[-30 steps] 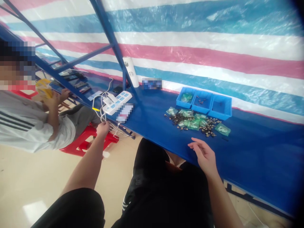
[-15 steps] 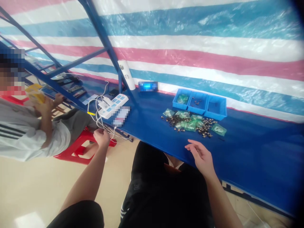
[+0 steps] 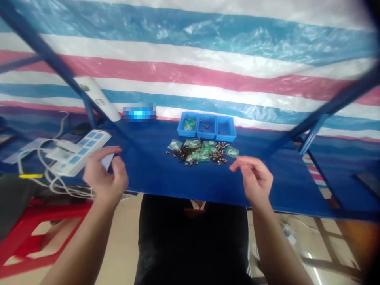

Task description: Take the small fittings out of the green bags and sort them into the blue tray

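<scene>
Clock read at each hand, 12 toward the striped sheet (image 3: pixel 166 73).

Item 1: heap (image 3: pixel 204 153), spread on the table (image 3: pixel 166 180) between the hands; parts (image 3: pixel 182 152) and green bags are included. Judged light throughout: parts likely hard and prone to scatter, bags likely soft and slippery. Bags are best taken by a corner, parts singly by an end (the thick of the heap is better avoided, since neighbours may be dragged along).

Item 2: lone bag (image 3: pixel 232 151), laid just beside the heap; pale pieces seen inside. Its near edge is to be preferred for a pinch.

Item 3: right hand (image 3: pixel 257 178). Fingers loosely curled, a small gap left to the thumb; nothing seen held. Lone bag placed just beyond the fingertips, at 11; heap at 10.

Item 4: left hand (image 3: pixel 104 180). Fingers and thumb parted in a wide C; nothing seen gripped. Heap well apart, between 2 and 3; power strip (image 3: pixel 80 154) near, between 10 and 11.

Item 5: three bins (image 3: pixel 225 137), set at the heap's 12.
</scene>
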A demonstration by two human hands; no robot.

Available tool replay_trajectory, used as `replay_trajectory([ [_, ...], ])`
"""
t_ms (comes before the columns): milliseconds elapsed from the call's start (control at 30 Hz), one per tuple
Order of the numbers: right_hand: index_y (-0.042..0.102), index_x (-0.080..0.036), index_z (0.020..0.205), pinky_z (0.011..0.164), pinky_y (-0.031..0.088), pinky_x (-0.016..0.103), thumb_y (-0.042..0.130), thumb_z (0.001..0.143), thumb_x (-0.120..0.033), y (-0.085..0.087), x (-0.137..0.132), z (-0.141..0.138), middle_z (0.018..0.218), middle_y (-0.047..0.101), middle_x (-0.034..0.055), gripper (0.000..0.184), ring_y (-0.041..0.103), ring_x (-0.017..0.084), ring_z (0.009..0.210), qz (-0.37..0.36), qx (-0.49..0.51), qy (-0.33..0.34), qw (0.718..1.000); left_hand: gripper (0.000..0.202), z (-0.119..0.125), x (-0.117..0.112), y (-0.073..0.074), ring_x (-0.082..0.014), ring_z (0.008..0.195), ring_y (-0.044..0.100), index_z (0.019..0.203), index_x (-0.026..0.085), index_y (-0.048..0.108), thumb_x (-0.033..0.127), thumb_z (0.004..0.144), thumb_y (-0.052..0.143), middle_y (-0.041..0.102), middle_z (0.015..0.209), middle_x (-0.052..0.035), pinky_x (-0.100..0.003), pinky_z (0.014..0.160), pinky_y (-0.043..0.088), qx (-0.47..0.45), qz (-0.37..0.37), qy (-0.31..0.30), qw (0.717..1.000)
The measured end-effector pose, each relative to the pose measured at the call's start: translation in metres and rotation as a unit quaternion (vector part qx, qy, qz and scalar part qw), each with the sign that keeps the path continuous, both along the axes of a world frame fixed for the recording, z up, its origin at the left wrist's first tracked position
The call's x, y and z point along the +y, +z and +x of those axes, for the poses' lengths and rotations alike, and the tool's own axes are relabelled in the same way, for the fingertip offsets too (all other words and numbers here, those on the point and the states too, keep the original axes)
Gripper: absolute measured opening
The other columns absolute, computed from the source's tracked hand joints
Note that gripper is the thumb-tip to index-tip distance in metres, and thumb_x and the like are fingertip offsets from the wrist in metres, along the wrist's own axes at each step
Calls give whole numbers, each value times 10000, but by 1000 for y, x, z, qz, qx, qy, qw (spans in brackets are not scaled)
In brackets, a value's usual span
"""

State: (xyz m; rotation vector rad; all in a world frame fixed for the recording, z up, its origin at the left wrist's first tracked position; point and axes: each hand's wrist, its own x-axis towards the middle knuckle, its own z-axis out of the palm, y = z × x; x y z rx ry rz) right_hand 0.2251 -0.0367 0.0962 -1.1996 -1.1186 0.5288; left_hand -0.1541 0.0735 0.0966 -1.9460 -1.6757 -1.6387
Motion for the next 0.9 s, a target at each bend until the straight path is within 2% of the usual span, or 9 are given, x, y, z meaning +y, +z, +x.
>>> replay_trajectory([
  [67,719,-249,906,682,527,344,660,967,-471,1,18,18,753,670,34,238,634,191,711,-25,-31,-9,999,192,23,19,-9,-234,894,657,942,209,651,376,938,556,671,905,-40,-400,918,539,25,-86,-13,996],
  [133,556,-235,696,585,419,301,649,943,-523,-10,41,37,622,508,-12,390,480,143,594,-64,-49,-35,996,225,44,41,-25,-166,664,508,751,221,499,356,919,563,519,695,7,-330,712,477,6,-186,-40,982],
  [233,421,-230,634,577,336,282,653,916,-501,-29,75,57,588,408,-42,455,370,115,582,-100,-94,-33,990,313,77,68,-47,-132,588,360,700,237,335,295,860,598,366,623,42,-300,611,362,-24,-251,-92,963],
  [367,333,-233,606,602,300,280,629,908,-465,-38,115,63,583,331,-55,482,322,107,594,-91,-134,-2,987,360,137,87,-58,-131,590,320,665,238,275,211,793,610,327,610,42,-305,592,303,-5,-233,-175,957],
  [467,293,-238,596,603,282,284,604,909,-456,-40,139,50,587,309,-57,492,307,105,590,-86,-154,34,984,426,186,97,-61,-131,568,267,625,234,198,173,800,582,252,575,41,-320,577,241,16,-153,-248,956],
  [600,317,-238,616,612,291,285,583,939,-467,-53,159,28,603,331,-51,477,340,119,611,-74,-184,87,976,479,233,107,-65,-128,540,252,567,224,169,135,813,571,215,534,39,-331,580,227,35,-126,-301,945],
  [767,391,-229,640,607,318,279,594,953,-445,-65,156,25,614,407,-42,430,380,126,616,-100,-207,87,969,495,240,114,-66,-130,550,238,565,219,170,151,829,583,221,544,35,-329,582,227,51,-114,-328,936],
  [833,553,-219,729,637,371,278,618,954,-433,-63,151,29,656,522,-34,318,463,131,632,-120,-229,95,961,476,231,118,-66,-129,560,229,590,218,159,162,856,550,209,561,32,-324,586,232,37,-111,-310,944],
  [900,710,-227,927,703,433,291,678,928,-415,-61,145,30,788,643,-2,191,565,155,721,-125,-292,124,940,471,219,124,-67,-123,565,231,607,219,148,179,872,535,209,572,32,-320,587,245,-10,-105,-275,956],
])
